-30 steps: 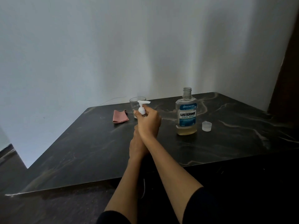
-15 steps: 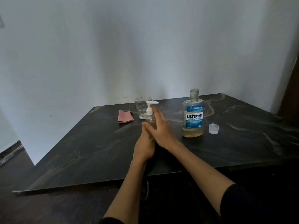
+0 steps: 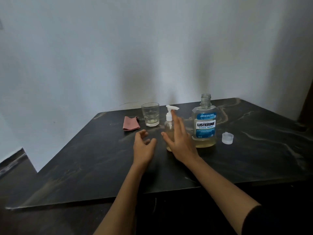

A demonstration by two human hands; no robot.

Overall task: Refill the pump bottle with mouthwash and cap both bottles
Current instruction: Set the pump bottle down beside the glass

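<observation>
- Seemingly the refill itself is finished: the pump bottle (image 3: 169, 131) stands upright near the middle of the table (image 3: 84, 167), holds pale yellowish liquid, and has its white pump head seated on top.
- Left to do, by my reading, is the second cap: the mouthwash bottle (image 3: 205, 122) stands just right of the pump bottle with its neck open, and its clear cap (image 3: 227, 137) lies on the table just to its right, apart from it.
- The right hand (image 3: 179, 141) is spread flat with straight fingers in front of the pump bottle; it grips nothing, and I cannot tell whether the fingertips touch the bottle.
- The left hand (image 3: 144, 146) hovers to the left of the pump bottle, fingers loosely curled and holding nothing.
- Behind the hands, a glass (image 3: 150, 114) with a little liquid in it and a folded pink cloth (image 3: 130, 123) sit near the back edge of the table by the wall.
- Room looks good: the way from the right hand to the cap passes in front of the mouthwash bottle over bare tabletop, and the cap sits well in from the right and front edges.
- Main risk, I judge, is brushing the open mouthwash bottle while reaching past it.
</observation>
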